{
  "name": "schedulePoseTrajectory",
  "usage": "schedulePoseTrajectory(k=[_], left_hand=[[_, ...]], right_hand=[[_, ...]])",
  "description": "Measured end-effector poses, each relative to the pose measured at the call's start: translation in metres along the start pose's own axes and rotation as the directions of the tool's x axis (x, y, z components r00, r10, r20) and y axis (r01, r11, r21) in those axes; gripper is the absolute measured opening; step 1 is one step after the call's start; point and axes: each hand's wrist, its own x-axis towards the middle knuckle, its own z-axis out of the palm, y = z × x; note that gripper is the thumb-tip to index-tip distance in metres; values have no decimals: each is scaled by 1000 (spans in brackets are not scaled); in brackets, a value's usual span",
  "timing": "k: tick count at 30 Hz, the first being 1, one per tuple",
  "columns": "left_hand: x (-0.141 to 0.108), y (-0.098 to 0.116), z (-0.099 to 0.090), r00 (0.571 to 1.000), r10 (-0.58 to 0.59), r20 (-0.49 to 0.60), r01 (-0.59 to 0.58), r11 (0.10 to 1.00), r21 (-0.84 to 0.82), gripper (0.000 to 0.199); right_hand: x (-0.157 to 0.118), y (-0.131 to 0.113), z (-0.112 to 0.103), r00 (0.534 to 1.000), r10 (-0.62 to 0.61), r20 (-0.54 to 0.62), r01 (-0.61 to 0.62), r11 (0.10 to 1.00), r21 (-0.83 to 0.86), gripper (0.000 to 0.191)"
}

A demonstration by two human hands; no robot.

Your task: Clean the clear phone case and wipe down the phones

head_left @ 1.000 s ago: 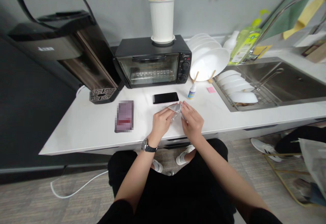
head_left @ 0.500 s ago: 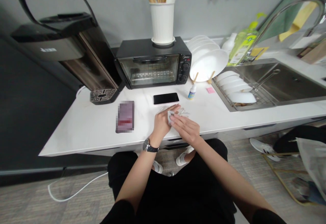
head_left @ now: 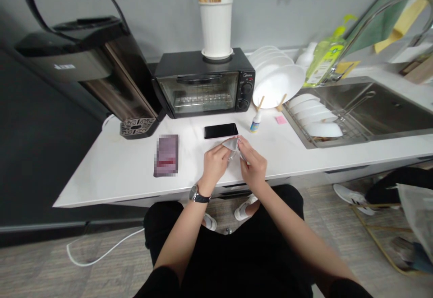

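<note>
Both my hands meet over the white counter (head_left: 115, 176), pinching a small crinkled silvery-grey packet (head_left: 232, 146) between their fingers. Part of it looks translucent, and my fingers hide its lower end, so I cannot tell exactly what it is. My left hand (head_left: 214, 165) wears a black wristwatch (head_left: 200, 194) and grips the packet's left side. My right hand (head_left: 253, 162) holds its right side. Just beyond my fingertips lies a black smartphone (head_left: 220, 131), face up.
A small dropper bottle (head_left: 256, 123) and a pink sticky note (head_left: 280, 119) stand nearby. A pixelated flat box (head_left: 166, 155) lies left. Behind are a black toaster oven (head_left: 203, 83) and white plates (head_left: 279, 86). A steel sink (head_left: 382, 108) lies right, with a seated person's leg (head_left: 382, 189) below.
My right hand has lifted from lying across the packet and moved back to its right side. The packet is bunched upward between both hands again, and the phone has not moved.
</note>
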Motion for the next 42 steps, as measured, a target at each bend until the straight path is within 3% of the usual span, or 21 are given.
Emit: schedulePoseTrajectory(k=[3,5,8,11,14,17,19,21,23,25,27,29,33,36,39,42], left_hand=[[1,1,-2,1000,-8,22,8,1000,-4,30],[1,2,-3,1000,-1,30,2,999,-36,38],[1,2,-5,999,-2,40,5,997,-83,47],[0,1,-6,999,-7,52,13,994,-106,48],[-2,1,-6,998,1,68,8,991,-132,51],[-3,1,-6,997,13,77,0,986,-167,53],[-4,0,-6,996,13,84,1,987,-162,54],[-4,0,-4,996,-1,86,13,991,-134,54],[-4,0,-3,998,-24,65,30,995,-97,48],[-2,1,-1,998,-40,39,43,997,-69,39],[0,3,-1,999,-41,23,43,997,-63,36],[2,5,-2,999,-27,27,29,997,-70,35],[4,7,-5,999,11,51,-8,998,-67,36],[4,4,-6,998,5,63,-1,998,-65,43],[3,1,-6,996,-18,85,25,996,-82,50],[1,1,-5,995,-40,95,48,995,-84,51]], right_hand=[[-12,-26,16,949,272,-156,-264,962,70,59],[-17,-39,23,943,272,-192,-263,962,69,60],[-21,-41,21,993,86,-86,-90,995,-46,63],[-18,-26,5,995,-92,42,95,993,-68,62],[-8,-6,-16,957,-235,170,240,971,-8,55],[5,7,-33,886,-357,296,363,931,37,46],[11,10,-38,853,-420,312,428,903,43,44],[14,10,-37,853,-440,282,452,892,25,46],[13,6,-30,906,-366,212,380,924,-27,51],[10,0,-20,972,-210,104,218,974,-70,58],[5,-8,-8,999,-48,4,48,997,-65,65],[-2,-18,3,995,87,-51,-88,996,-30,69],[-15,-39,21,945,279,-171,-283,959,2,63],[-22,-49,26,961,233,-148,-240,970,-32,65],[-23,-46,18,997,71,-39,-74,994,-83,70],[-18,-26,1,992,-112,54,116,990,-85,70]])
